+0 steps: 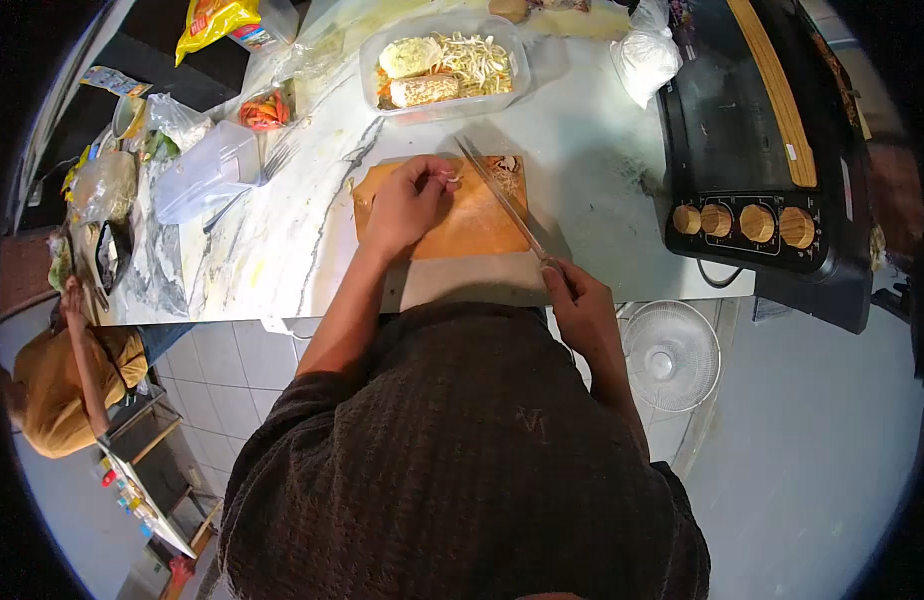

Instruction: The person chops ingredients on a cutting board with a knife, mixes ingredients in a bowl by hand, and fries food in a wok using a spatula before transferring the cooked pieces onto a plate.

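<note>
My right hand (584, 308) grips the handle of a long kitchen knife (504, 200), whose blade slants away over the right side of an orange cutting board (464, 232). Over the board's middle, my left hand (410, 205) has its fingers pinched together at a small pale piece (454, 178), too small to name. Thin brownish scraps (506, 174) lie at the board's far right corner, beyond the blade. Behind the board stands a clear plastic container (444, 112) with bean sprouts (477, 62), a pale cabbage-like piece (410, 57) and orange shreds in it.
A black oven (752, 215) with wooden knobs stands at the right, near a white plastic bag (647, 62). Leftward are an empty clear tub (210, 172), forks (274, 160), red peppers (266, 110) and several bags. A person in a mustard top (67, 385) is at far left; a fan (672, 355) stands below.
</note>
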Action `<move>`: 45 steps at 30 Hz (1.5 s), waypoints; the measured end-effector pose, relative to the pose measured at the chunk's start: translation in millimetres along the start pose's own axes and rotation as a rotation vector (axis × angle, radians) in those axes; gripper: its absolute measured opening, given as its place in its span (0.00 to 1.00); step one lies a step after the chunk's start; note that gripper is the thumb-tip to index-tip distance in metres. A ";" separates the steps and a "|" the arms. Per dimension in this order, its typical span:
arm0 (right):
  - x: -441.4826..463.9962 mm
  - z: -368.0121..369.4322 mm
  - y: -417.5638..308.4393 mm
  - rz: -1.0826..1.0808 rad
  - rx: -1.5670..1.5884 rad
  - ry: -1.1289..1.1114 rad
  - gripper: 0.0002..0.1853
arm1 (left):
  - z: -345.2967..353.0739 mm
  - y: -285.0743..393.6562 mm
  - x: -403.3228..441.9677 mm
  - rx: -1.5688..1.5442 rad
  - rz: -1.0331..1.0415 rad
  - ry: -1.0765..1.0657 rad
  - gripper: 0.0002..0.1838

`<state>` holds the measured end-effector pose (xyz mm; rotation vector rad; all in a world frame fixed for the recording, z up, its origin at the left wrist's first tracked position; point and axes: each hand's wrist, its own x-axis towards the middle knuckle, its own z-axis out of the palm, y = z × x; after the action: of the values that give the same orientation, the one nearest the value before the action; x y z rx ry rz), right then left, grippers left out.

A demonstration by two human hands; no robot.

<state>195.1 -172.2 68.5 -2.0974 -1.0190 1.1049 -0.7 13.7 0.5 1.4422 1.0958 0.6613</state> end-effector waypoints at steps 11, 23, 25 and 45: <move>3.3 9.3 12.1 0.017 -0.006 -0.066 0.22 | -1.8 9.7 -8.6 0.481 0.232 0.100 0.07; 1.9 5.8 0.4 0.034 -0.079 -0.099 0.22 | -1.2 13.4 -9.6 0.508 0.168 0.091 0.09; 1.3 6.4 -0.8 0.027 -0.080 -0.091 0.22 | -1.4 13.3 -9.7 0.513 0.163 0.092 0.08; -11.1 -3.5 -10.3 0.012 -0.255 0.007 0.21 | -11.7 23.4 -6.8 0.498 0.132 0.041 0.06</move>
<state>190.2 -175.9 82.8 -2.3060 -1.1990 1.0171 -7.8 14.7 26.5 1.9462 1.2614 0.5308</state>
